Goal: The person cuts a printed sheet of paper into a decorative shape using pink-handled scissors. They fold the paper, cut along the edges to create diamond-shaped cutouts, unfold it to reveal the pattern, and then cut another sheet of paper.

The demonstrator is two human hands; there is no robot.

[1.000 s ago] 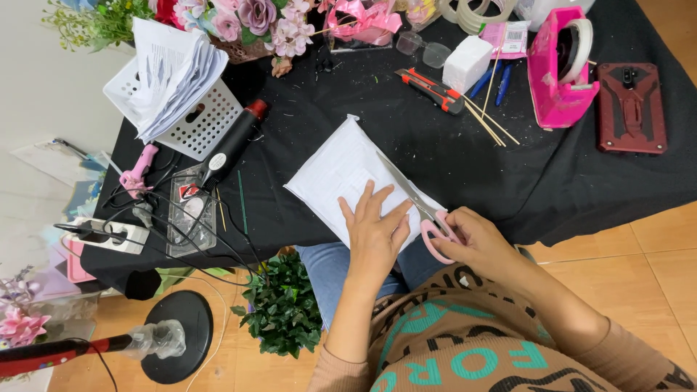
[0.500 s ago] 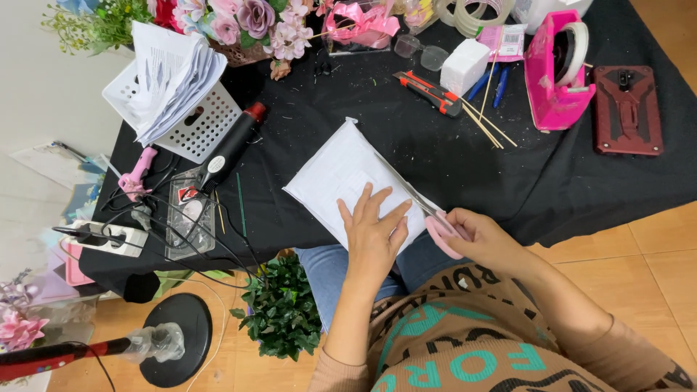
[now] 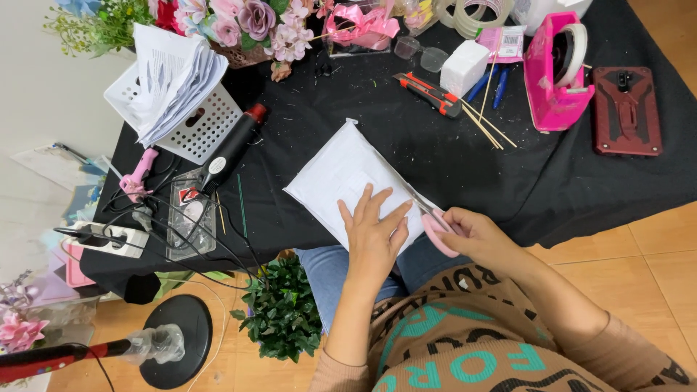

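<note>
My left hand lies flat with fingers spread, pressing down on the white padded envelope, gripping nothing. My right hand has its fingers curled closed through the pink handles of the scissors, whose blades run along the envelope's right edge. The envelope sits at the near edge of the bench, which is draped in black cloth. Further out I see a red and black utility knife, thin wooden sticks, a pink tape dispenser and a dark red phone case. To the left lie a black heat gun and a white basket of papers.
</note>
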